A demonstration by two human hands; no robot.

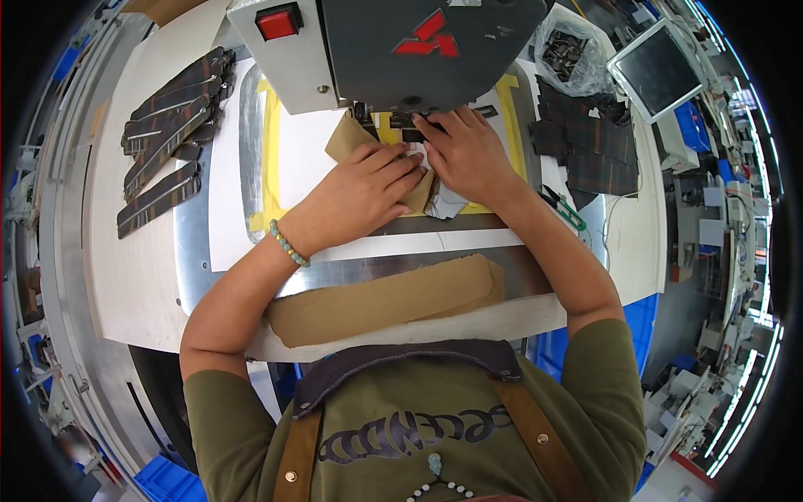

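- A white counter [142, 276] fills the view, seen from above, with a shiny metal plate [194, 243] set into its middle.
- Around the counter is a crowded workshop: blue bins [693, 125] and shelves of small items curve along the right rim.
- A grey sewing machine head [401, 46] overhangs the far edge of the plate; it has a red switch [278, 22] and a red emblem on its casing.
- White paper [242, 192] lies on the plate, framed by yellow tape [271, 159].
- The left hand [360, 197] lies flat, fingers pressing down a tan fabric piece [351, 135] just below the machine; its grip is not closed around anything. A bracelet of green beads [288, 245] circles the wrist.
- The right hand [468, 155] sits touching the left, fingertips pinching a small dark plaid piece [416, 131] under the needle area; the machine head hides the needle.
- Under both hands a pale, crumpled scrap [447, 203] shows.
- A long tan strip [389, 299], soft and matte with rounded ends, lies along the near edge of the counter, well apart from the hands.
- To the left, dark plaid strips [167, 125], long and narrow, lie stacked in a slanting row.
- To the right, a heap of dark plaid squares [590, 138] lies beside a clear plastic bag [573, 54] of more pieces.
- Green-handled snips [562, 209] rest just beside the right forearm.
- A tilted grey screen [657, 71] stands at the far right.
- The person's olive shirt and brown straps fill the bottom.
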